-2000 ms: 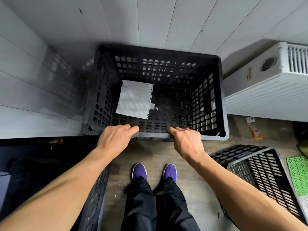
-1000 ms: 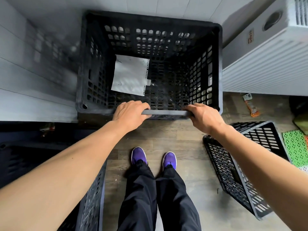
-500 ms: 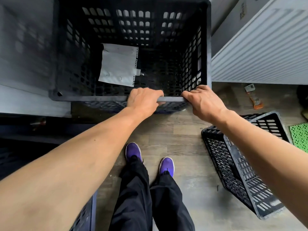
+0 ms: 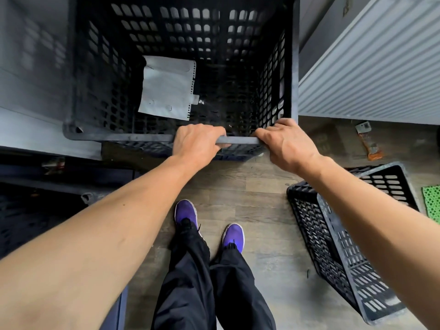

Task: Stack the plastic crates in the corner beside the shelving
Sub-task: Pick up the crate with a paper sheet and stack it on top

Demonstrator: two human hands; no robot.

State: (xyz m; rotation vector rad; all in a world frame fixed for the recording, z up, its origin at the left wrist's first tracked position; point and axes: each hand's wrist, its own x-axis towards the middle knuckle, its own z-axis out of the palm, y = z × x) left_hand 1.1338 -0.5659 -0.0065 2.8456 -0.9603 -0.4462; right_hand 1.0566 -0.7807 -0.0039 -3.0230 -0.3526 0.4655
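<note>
Black plastic crate (image 4: 181, 25), viewed from above. We clamp its near rim with our left hand (image 4: 195, 146) and right hand (image 4: 288, 146), fingers curled over the edge, toward the right corner. Beyond our fingers a paper sheet (image 4: 166, 89) lies inside. Left of them, the crate stands near a grey wall (image 4: 28, 67); right, a ribbed white unit (image 4: 381, 67) stands just beside. Open floor (image 4: 250, 186) lies behind our knuckles, a second crate (image 4: 333, 246) tilted there.

1 view only: head-worn, wide-angle, facing steeply down and slightly forward. Close range: black crate (image 4: 119, 138) fills the top, left hand (image 4: 198, 144) and right hand (image 4: 287, 146) sit near centre, shoes (image 4: 186, 211) on the floor (image 4: 259, 198) straight below.
</note>
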